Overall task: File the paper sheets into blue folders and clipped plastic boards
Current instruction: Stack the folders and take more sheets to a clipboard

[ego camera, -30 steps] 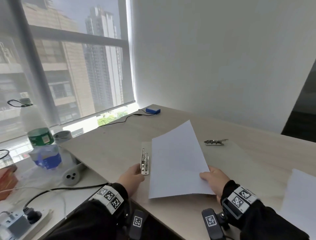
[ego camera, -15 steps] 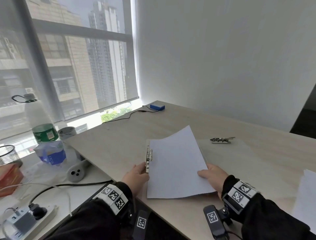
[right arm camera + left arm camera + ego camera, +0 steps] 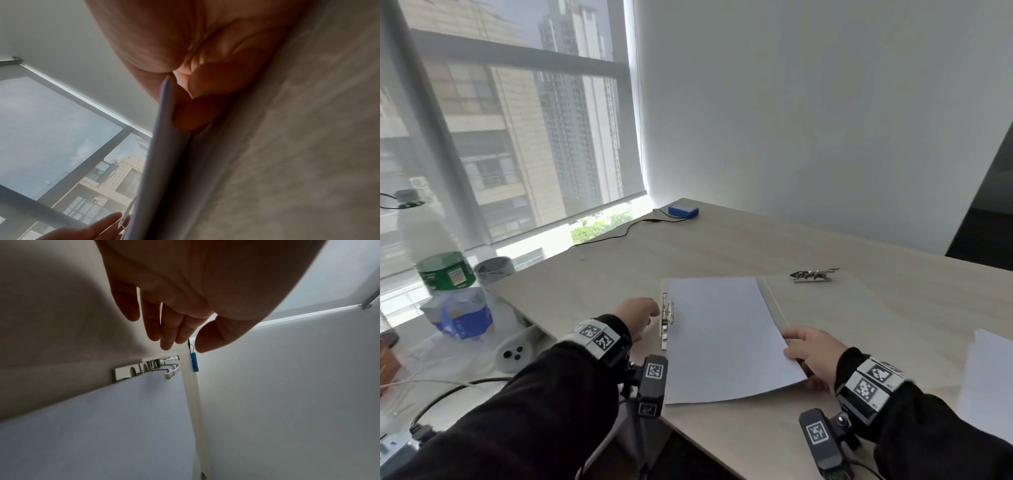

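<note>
The person is seating a paper sheet (image 3: 726, 337) on a clear plastic board (image 3: 774, 305) that is lying flat on the pale wooden desk (image 3: 688, 246), and the step in hand looks to me like getting the sheet's edge under the metal clip (image 3: 667, 313) at the board's nine o'clock side.

The right hand (image 3: 810, 353) is pinching the sheet's four o'clock edge, thumb on top and fingers curled beneath, so that side is riding a little off the board while the clip side is lying down. The left hand (image 3: 637, 313) is hovering just beside the clip with its fingers straight and relaxed, gripping nothing; from the left wrist view the fingertips (image 3: 167, 344) are standing a short way clear of the clip rather than on it. Whether the sheet's edge is already caught under the clip I cannot tell; it is lying right against it.

To do this well, I would say the left hand needs to press the clip's lever open fully before the right hand slides the sheet toward nine o'clock, keeping the long edges parallel to the board's edge. The sheet is thin and will buckle if pushed against a closed clip, so the pinch should stay light and low.

A second clip (image 3: 812, 275) is lying at one o'clock, and more paper (image 3: 989, 377) is waiting at three o'clock.
</note>
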`<state>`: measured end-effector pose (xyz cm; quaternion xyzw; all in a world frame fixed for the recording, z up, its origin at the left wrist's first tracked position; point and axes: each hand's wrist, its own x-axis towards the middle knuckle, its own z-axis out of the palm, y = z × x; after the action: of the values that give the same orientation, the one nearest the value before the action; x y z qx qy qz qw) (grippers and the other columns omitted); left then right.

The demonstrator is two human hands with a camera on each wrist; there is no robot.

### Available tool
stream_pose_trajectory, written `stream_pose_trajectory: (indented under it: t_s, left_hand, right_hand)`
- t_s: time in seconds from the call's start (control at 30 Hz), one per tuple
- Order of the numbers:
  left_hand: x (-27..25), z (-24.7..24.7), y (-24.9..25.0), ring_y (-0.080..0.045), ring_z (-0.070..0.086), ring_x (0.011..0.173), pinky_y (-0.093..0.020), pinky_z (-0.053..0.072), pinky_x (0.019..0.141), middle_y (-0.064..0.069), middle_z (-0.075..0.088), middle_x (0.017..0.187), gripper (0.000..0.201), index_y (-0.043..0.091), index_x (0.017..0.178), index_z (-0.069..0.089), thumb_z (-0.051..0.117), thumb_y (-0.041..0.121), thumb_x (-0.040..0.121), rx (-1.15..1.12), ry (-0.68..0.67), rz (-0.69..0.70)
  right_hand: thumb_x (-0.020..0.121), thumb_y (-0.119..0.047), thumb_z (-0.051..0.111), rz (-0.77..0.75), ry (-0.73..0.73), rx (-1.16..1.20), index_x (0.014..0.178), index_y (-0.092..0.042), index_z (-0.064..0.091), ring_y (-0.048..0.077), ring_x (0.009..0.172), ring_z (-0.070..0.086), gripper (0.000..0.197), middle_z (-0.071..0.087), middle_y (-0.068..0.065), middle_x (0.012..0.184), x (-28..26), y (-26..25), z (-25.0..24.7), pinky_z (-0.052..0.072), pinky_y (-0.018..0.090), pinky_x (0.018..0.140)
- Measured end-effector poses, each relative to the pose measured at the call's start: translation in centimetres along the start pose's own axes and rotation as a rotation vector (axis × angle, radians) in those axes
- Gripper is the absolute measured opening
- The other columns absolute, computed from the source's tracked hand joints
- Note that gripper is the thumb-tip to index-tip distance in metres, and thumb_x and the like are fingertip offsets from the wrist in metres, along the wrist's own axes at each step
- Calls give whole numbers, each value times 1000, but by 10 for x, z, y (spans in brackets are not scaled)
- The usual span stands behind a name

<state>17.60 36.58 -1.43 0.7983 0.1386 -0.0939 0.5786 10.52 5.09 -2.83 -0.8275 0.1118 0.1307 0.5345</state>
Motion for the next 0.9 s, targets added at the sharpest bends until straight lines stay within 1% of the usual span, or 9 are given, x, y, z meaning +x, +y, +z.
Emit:
stream_pose_trajectory:
  t_s: [0.1,0.17,0.23,0.33,0.43,0.57,0.7,0.8,0.9]
  left_hand:
    - [13,8,10,-21,47,93,-23,39,59,2,51,79,26,25,74,49,50,4,90,57,-15,20]
    - [17,12,17,-20,50,80,-23,39,58,2,49,76,31,25,72,47,49,1,91,71,-21,29]
    - [19,14,20,-16,50,70,-22,38,56,-3,53,84,22,20,85,56,49,1,92,7,-5,48]
    - [12,12,20,-18,56,81,-24,35,59,-5,62,98,24,10,114,60,47,12,95,-138,68,74]
    - [-4,8,12,-12,60,77,-27,31,62,1,68,89,27,17,109,62,38,22,98,-139,61,81]
    - [-23,8,-6,-12,58,75,-15,43,49,-8,67,100,27,4,110,66,43,1,95,-64,67,187]
    - [-20,5,-19,-19,60,86,-18,46,67,-8,69,103,23,14,95,68,55,-3,89,-13,67,226]
    - [-14,3,-27,-18,61,91,-28,48,87,-6,67,107,32,12,118,65,66,6,86,121,50,166]
    - [-15,5,-27,-15,59,83,-22,44,81,-2,64,95,40,11,126,62,68,12,86,295,19,140]
  right_hand:
    - [90,-1,49,12,6,-23,100,-25,59,17,48,52,27,67,7,87,2,1,0,35,21,34]
    - [90,-1,48,23,8,-8,101,-24,58,17,47,50,27,66,7,85,3,1,0,34,20,33]
    - [90,-1,48,31,8,11,102,-25,59,16,45,50,28,66,7,83,3,1,0,32,19,33]
    - [90,-1,49,29,4,39,107,-22,60,16,43,49,29,67,8,83,2,0,0,32,19,32]
    - [90,-1,49,17,0,48,111,-19,59,17,44,50,29,66,7,82,1,1,0,34,20,32]
    - [91,-1,49,11,-4,68,112,-18,57,19,49,51,29,66,8,83,-1,-1,0,35,19,31]
    - [91,-1,49,5,-6,54,116,-17,57,19,51,52,30,65,6,85,-3,-1,1,36,20,31]
    - [91,0,49,-7,-10,56,117,-16,57,18,50,52,32,65,4,85,-4,-1,1,36,20,31]
    - [91,0,49,-13,-20,48,118,-16,56,18,49,51,32,66,3,89,-3,-2,1,37,20,31]
